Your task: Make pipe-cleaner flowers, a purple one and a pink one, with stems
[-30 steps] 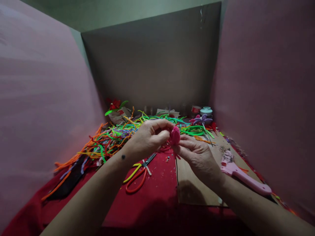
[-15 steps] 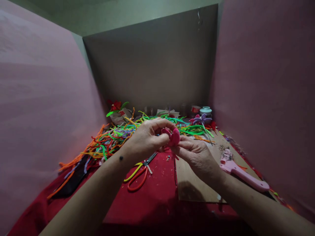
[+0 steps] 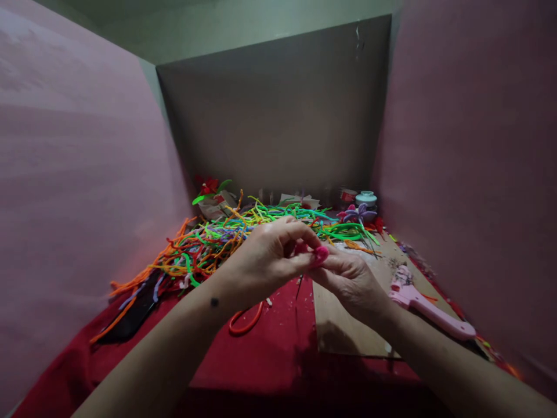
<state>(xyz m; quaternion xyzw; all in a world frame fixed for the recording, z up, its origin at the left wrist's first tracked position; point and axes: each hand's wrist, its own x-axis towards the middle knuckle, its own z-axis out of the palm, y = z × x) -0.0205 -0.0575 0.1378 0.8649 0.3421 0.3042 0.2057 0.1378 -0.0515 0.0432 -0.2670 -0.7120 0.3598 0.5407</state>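
In the middle of the head view a small deep-pink fuzzy pipe-cleaner piece (image 3: 321,255) is pinched between both hands, its shape partly covered by fingers. My left hand (image 3: 268,251) closes thumb and fingers on it from the left. From the right, my right hand (image 3: 353,283) grips it with its fingertips. A thin dark stem (image 3: 299,287) points down beneath the fingers. Below my left wrist, scissors show only a red handle loop (image 3: 246,326); their other parts are hidden.
Many colourful pipe cleaners (image 3: 213,247) are heaped behind my hands. A pink glue gun (image 3: 430,313) lies on the wooden board (image 3: 337,331) at right. Behind are a purple flower (image 3: 359,213), a pale blue jar (image 3: 366,199) and a red flower (image 3: 209,186). Red cloth (image 3: 252,366) covers the table.
The pink piece has turned and shifted slightly right and down in my fingers. My left hand has moved right and lower, now covering the scissors' blades and yellow handle.
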